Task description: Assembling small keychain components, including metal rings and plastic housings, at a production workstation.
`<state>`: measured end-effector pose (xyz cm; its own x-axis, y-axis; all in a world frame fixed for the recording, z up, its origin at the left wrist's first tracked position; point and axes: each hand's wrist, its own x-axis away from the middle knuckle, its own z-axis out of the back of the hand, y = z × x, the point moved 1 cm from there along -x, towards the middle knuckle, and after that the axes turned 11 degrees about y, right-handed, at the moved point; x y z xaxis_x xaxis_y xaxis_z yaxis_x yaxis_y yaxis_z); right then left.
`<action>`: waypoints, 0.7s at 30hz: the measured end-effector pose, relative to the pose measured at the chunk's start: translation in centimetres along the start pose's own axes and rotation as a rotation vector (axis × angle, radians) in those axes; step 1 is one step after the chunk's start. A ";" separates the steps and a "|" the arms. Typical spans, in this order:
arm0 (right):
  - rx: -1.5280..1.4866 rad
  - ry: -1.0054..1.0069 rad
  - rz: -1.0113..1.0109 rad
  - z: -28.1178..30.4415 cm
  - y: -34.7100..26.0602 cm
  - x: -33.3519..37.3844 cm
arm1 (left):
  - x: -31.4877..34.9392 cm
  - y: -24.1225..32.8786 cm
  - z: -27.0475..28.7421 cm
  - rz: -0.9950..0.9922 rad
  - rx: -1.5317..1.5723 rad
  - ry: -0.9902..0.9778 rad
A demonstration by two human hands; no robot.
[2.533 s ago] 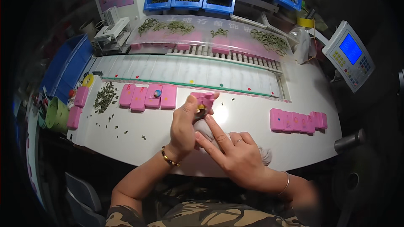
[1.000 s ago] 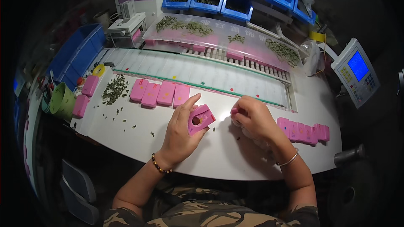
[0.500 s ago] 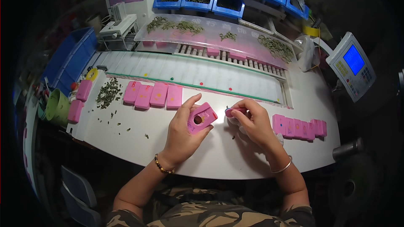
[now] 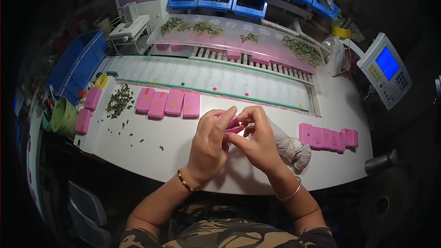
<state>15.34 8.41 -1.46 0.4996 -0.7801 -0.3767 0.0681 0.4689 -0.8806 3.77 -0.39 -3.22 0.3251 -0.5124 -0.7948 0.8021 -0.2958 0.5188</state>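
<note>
My left hand (image 4: pixel 206 149) is wrapped round a pink rubber mould (image 4: pixel 235 129), held above the white table in front of me. Two pink layers show between the hands, with a gap between them. Against the mould's right side, my right hand (image 4: pixel 257 144) pinches with thumb and fingers. My fingers cover most of the mould, so its inside and any small piece in it are hidden. Just right of my right hand lies a crumpled grey-white cloth (image 4: pixel 289 147).
Pink moulds (image 4: pixel 173 102) stand in a row at left, with more moulds (image 4: pixel 325 138) at right. Small dark green pieces (image 4: pixel 120 102) lie scattered at left. Beyond are a white conveyor strip (image 4: pixel 202 80), blue bins (image 4: pixel 249 7) and a control panel (image 4: pixel 385 71).
My right hand has moved left with a small pink piece and now meets the mould in my left hand. The mould has turned, and its round hole no longer shows. More cloth is visible.
</note>
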 end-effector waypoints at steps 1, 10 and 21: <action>-0.124 0.013 -0.141 -0.1 0.7 -0.1 | 0.0 0.0 0.0 -0.007 -0.018 0.005; -0.270 -0.253 -0.277 0.8 2.4 0.0 | 0.1 0.9 0.3 -0.005 0.079 -0.054; -0.250 -0.101 -0.283 0.1 1.1 0.7 | -0.1 1.0 0.8 0.227 0.158 -0.122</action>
<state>15.89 8.45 -2.67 0.5747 -0.8134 -0.0900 0.0089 0.1162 -0.9932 4.10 -1.31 -2.40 0.4169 -0.6697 -0.6146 0.6247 -0.2800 0.7289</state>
